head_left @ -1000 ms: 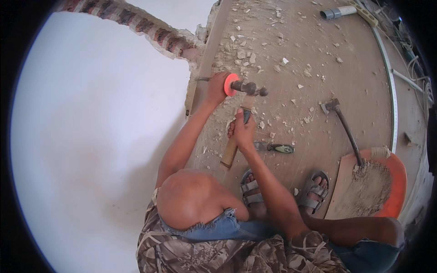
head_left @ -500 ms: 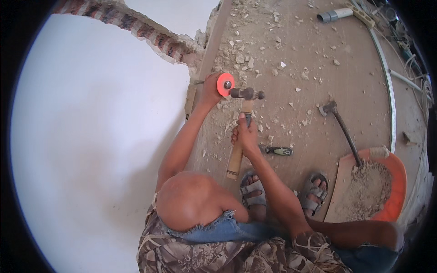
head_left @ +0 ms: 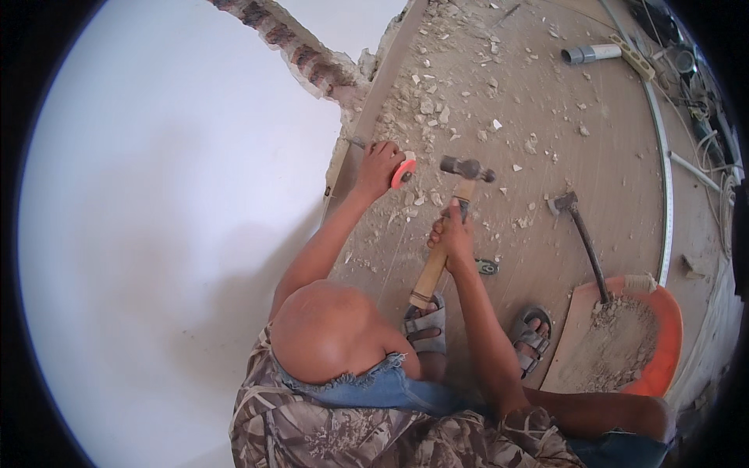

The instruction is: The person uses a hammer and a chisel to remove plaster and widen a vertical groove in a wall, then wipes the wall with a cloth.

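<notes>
My left hand (head_left: pixel 378 170) is closed around a chisel with a round orange-red hand guard (head_left: pixel 402 173). The chisel's metal tip (head_left: pixel 356 143) points at the broken lower edge of the white wall (head_left: pixel 195 156). My right hand (head_left: pixel 454 238) grips the wooden handle of a ball-peen hammer (head_left: pixel 466 169), dark tape wound below its head. The hammer head stands apart from the chisel's struck end, to its right. A brick-lined channel (head_left: pixel 300 56) is cut into the wall beyond my left hand.
Rubble (head_left: pixel 429 109) litters the floor along the wall. A green-and-black handle (head_left: pixel 487 267) lies partly hidden behind my right arm. At right, a hatchet (head_left: pixel 585 242) leans into an orange scoop (head_left: pixel 669 331) of debris. Farther off are a grey pipe piece (head_left: pixel 591 54) and cables.
The hammer has drawn back to the right, away from the chisel. My left hand has turned, so the guard now shows edge-on. The view has shifted slightly.
</notes>
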`<action>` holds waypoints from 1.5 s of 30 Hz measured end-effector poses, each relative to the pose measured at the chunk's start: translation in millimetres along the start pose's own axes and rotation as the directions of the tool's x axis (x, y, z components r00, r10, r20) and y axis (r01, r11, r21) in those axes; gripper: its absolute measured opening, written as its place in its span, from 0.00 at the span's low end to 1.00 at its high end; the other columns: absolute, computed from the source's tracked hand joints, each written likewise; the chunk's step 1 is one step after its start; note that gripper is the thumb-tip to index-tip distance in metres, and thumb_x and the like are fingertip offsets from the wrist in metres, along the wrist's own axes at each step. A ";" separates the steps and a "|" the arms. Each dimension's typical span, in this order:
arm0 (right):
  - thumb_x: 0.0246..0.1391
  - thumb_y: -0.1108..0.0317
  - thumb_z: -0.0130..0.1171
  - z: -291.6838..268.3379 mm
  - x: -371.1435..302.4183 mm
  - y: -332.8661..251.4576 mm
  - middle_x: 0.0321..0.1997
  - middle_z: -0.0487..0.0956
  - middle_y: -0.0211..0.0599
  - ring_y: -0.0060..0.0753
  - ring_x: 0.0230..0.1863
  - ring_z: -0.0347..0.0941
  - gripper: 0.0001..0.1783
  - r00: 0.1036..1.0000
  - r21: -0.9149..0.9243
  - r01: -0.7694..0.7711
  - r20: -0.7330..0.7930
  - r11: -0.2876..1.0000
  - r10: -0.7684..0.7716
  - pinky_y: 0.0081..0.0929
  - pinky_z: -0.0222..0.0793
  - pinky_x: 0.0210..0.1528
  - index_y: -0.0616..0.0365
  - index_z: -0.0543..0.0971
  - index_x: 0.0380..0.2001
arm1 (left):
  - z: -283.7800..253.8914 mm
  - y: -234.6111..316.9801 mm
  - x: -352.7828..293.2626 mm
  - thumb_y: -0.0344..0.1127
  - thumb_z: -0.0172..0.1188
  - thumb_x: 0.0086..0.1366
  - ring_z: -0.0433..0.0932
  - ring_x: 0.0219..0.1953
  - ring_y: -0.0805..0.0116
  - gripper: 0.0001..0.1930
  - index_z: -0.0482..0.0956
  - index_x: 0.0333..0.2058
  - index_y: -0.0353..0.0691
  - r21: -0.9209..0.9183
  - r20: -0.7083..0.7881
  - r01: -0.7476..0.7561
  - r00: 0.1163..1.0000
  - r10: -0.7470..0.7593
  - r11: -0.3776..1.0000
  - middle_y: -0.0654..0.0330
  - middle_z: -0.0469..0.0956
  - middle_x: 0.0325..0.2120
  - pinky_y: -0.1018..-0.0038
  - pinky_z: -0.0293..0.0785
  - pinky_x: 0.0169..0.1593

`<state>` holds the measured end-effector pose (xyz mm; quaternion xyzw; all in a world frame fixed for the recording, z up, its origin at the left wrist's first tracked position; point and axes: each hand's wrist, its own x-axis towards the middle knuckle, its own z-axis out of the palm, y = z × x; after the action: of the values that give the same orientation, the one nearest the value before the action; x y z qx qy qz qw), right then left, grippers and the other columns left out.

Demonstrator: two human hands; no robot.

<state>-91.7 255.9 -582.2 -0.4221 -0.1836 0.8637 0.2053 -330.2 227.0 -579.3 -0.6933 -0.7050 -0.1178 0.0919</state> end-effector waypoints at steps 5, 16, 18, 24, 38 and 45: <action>0.64 0.45 0.52 -14.3 -3.5 -16.3 0.18 0.64 0.28 0.25 0.15 0.62 0.22 0.999 0.139 -0.043 -0.024 0.989 0.047 0.26 0.63 0.18 0.53 0.65 0.34 | -2.2 -10.5 -19.1 0.35 0.65 0.52 0.72 0.42 0.56 0.09 0.74 0.30 0.43 -0.155 -0.109 0.046 0.992 -0.063 0.987 0.58 0.72 0.31 0.61 0.64 0.51; 0.63 0.47 0.53 -24.2 -15.3 -51.7 0.19 0.64 0.27 0.24 0.16 0.62 0.21 1.000 0.089 0.013 0.024 0.996 -0.015 0.25 0.63 0.19 0.54 0.66 0.36 | -48.9 59.5 -79.8 0.34 0.66 0.47 0.72 0.38 0.56 0.11 0.75 0.30 0.43 -0.240 -0.145 0.253 0.945 -0.292 0.937 0.58 0.73 0.28 0.62 0.62 0.45; 0.63 0.47 0.53 -22.9 -20.0 -52.0 0.19 0.64 0.28 0.24 0.16 0.63 0.21 0.999 0.059 0.020 0.034 0.998 -0.022 0.25 0.63 0.19 0.54 0.66 0.37 | -55.9 52.5 -69.7 0.35 0.66 0.45 0.72 0.38 0.57 0.13 0.76 0.32 0.43 -0.329 -0.237 0.194 0.930 -0.279 0.924 0.59 0.73 0.28 0.62 0.61 0.45; 0.64 0.50 0.52 -7.8 -29.9 -42.7 0.19 0.65 0.29 0.25 0.16 0.63 0.19 0.995 0.015 0.011 0.096 1.000 -0.012 0.27 0.63 0.18 0.55 0.66 0.37 | -36.0 9.8 -18.6 0.37 0.67 0.45 0.73 0.39 0.57 0.16 0.79 0.35 0.44 -0.335 -0.291 0.132 0.927 -0.236 0.933 0.60 0.75 0.32 0.62 0.61 0.45; 0.64 0.49 0.53 -2.1 -29.1 -29.6 0.18 0.65 0.28 0.25 0.15 0.64 0.18 0.998 -0.066 0.009 0.065 0.998 -0.005 0.27 0.64 0.18 0.53 0.66 0.37 | 0.3 -21.8 8.1 0.34 0.65 0.48 0.74 0.41 0.60 0.10 0.76 0.30 0.46 -0.225 -0.237 -0.055 0.972 0.000 0.973 0.62 0.73 0.31 0.64 0.66 0.50; 0.64 0.49 0.54 -8.3 -30.2 -41.5 0.18 0.65 0.28 0.24 0.16 0.64 0.18 0.998 -0.068 0.031 0.061 0.997 -0.027 0.26 0.63 0.18 0.53 0.66 0.37 | -6.9 -17.6 -43.4 0.33 0.66 0.49 0.73 0.38 0.60 0.09 0.75 0.28 0.45 -0.199 -0.154 -0.046 0.988 0.015 0.979 0.62 0.73 0.29 0.63 0.65 0.46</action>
<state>-59.9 276.9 -546.8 -0.4003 -0.2254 0.8660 0.1975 -347.1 183.2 -586.1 -0.6988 -0.6696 -0.2398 0.0763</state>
